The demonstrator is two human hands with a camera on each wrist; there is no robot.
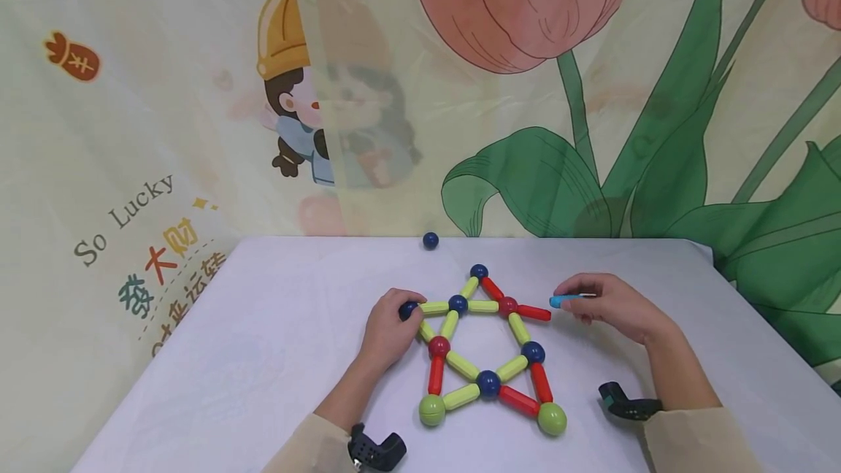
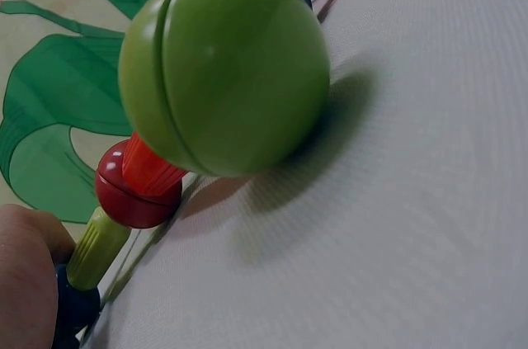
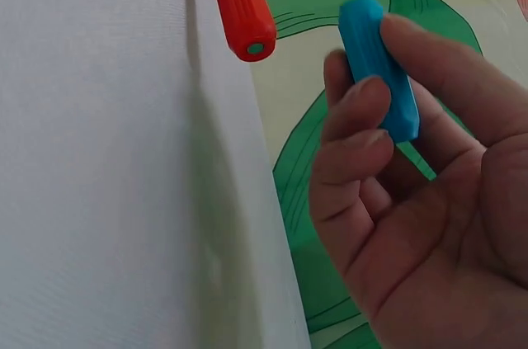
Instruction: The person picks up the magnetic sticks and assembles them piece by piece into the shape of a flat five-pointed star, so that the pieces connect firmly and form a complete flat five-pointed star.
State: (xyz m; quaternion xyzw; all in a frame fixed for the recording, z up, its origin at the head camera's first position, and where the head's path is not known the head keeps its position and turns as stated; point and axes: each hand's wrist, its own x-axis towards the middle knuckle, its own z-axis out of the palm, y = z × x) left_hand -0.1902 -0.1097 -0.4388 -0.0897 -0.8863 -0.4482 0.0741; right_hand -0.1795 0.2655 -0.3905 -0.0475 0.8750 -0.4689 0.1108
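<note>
A flat star-like frame of magnetic rods and balls [image 1: 488, 385] lies on the table, its rods yellow-green and red. My left hand [image 1: 388, 331] holds the dark blue ball [image 1: 409, 310] at the frame's left corner, thumb and fingers around it. In my right hand [image 1: 611, 305] a light blue rod [image 3: 375, 64] is pinched between thumb and fingers, off the table. That rod is just right of a red rod [image 3: 245, 11] that sticks out from a red ball [image 1: 508, 306], and a gap separates the two. A green ball [image 2: 231, 73] fills much of the left wrist view.
A loose dark blue ball [image 1: 430, 241] sits by the back edge of the white-covered table [image 1: 296, 298]. Behind the table hangs a printed cloth [image 1: 197, 93] with flowers and a cartoon figure. Another green ball [image 1: 552, 419] forms the frame's front right corner.
</note>
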